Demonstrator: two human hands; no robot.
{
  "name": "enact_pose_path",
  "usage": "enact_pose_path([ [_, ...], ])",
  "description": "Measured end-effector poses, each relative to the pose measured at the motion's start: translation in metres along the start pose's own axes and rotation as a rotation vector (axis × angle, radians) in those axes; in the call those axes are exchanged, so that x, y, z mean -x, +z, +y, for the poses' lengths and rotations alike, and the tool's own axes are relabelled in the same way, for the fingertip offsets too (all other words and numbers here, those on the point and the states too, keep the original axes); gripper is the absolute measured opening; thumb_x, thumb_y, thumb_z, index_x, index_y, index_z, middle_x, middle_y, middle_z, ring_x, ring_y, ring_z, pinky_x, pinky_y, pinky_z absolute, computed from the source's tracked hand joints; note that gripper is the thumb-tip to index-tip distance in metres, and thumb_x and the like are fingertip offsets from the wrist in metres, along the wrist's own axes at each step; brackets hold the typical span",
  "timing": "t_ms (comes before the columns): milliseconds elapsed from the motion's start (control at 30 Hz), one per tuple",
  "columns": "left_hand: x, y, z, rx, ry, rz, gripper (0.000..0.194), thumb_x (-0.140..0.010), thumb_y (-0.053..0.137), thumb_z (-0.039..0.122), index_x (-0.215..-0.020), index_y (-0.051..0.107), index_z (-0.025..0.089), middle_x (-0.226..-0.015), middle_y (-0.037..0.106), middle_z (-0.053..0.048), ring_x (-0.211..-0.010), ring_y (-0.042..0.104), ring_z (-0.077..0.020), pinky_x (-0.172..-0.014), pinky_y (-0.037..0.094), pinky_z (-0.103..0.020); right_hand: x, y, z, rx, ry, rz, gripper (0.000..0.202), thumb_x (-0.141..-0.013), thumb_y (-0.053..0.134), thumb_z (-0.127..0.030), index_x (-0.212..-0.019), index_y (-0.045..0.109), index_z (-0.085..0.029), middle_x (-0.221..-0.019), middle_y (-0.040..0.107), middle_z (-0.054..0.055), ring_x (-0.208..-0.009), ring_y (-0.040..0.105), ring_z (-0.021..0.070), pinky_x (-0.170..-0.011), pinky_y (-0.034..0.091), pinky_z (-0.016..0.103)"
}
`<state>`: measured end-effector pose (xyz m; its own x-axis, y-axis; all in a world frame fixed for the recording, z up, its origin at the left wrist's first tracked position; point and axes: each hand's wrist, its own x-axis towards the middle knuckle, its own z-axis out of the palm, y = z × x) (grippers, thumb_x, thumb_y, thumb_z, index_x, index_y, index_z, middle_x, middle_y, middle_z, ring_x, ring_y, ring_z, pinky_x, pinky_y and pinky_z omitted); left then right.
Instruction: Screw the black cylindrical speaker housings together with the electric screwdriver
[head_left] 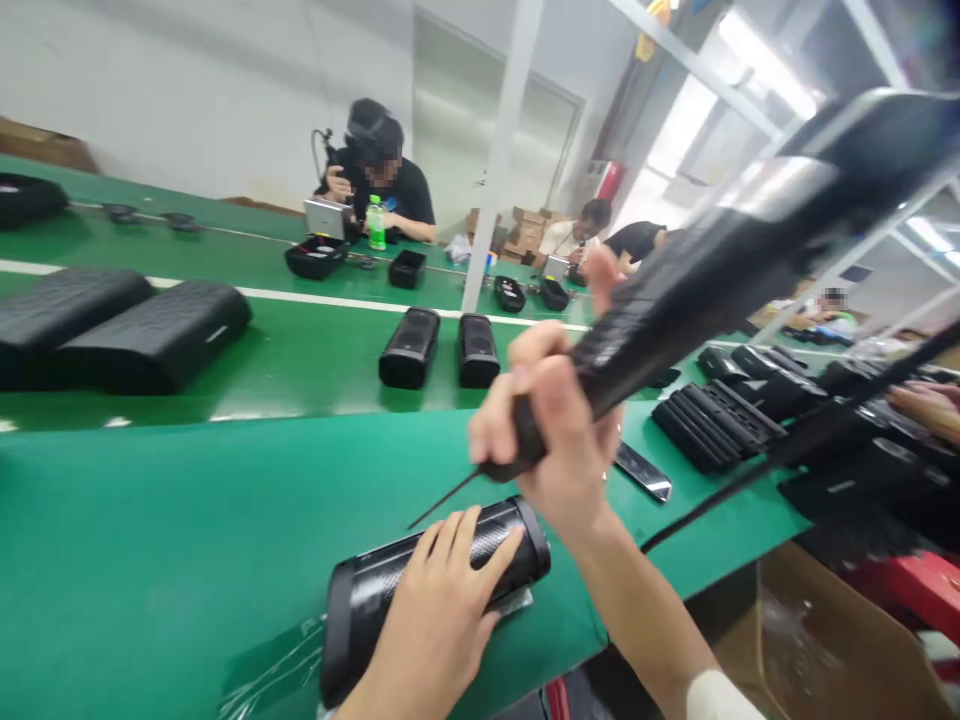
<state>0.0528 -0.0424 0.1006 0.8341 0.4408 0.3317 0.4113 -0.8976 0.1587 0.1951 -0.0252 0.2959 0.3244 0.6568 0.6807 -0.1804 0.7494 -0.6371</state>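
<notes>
Under my left hand (450,590), a black speaker (360,600) with a patterned front lies on its side on the green mat (150,540). The fingers press over its top and the thumb lies along its near side. Clear plastic film (277,670) lies at its left end. My right hand (555,430) is wrapped round a black electric screwdriver (637,320), held slanting above the speaker. Its long thin bit points down and left, with the tip just over the speaker's far edge; I cannot tell whether it touches.
Two upright speakers (409,348) and two larger black cases (165,335) stand on the green line behind. Black parts (716,425) are piled at right, near a dark flat strip (643,470). A cardboard box (840,640) sits lower right. A co-worker (382,180) sits opposite.
</notes>
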Motion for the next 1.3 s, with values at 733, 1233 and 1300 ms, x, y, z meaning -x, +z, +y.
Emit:
enact_pose_path([
  [733,-0.013,-0.012,-0.029,-0.186,0.117,0.145,0.065,-0.11,0.068,0.038,-0.175,0.061,0.034,-0.159,0.07,-0.022,-0.135,0.073,-0.0449,-0.107,0.067,-0.063,0.042,-0.14,-0.054,0.485,0.036,0.311,0.045,-0.098,0.084,-0.017,-0.136,0.066,-0.033,-0.07,0.056,-0.016,-0.036,0.046,0.0081,-0.037,0.046,0.023],
  [1233,-0.014,-0.017,-0.017,-0.169,0.09,0.138,0.064,-0.107,0.073,0.036,-0.171,0.066,0.029,-0.161,0.068,-0.026,-0.137,0.072,-0.0478,-0.111,0.065,-0.067,0.07,-0.071,-0.073,0.358,0.056,0.234,0.063,-0.105,0.087,-0.018,-0.153,0.066,-0.052,-0.078,0.066,-0.011,-0.041,0.053,0.0122,-0.04,0.051,0.032],
  [1300,-0.014,-0.018,-0.017,-0.163,0.097,0.147,0.064,-0.107,0.074,0.035,-0.17,0.067,0.029,-0.16,0.068,-0.026,-0.136,0.072,-0.0479,-0.111,0.065,-0.067,0.073,-0.075,-0.069,0.385,0.051,0.201,0.06,-0.106,0.085,-0.02,-0.151,0.066,-0.054,-0.076,0.064,-0.011,-0.041,0.051,0.0127,-0.04,0.051,0.033],
])
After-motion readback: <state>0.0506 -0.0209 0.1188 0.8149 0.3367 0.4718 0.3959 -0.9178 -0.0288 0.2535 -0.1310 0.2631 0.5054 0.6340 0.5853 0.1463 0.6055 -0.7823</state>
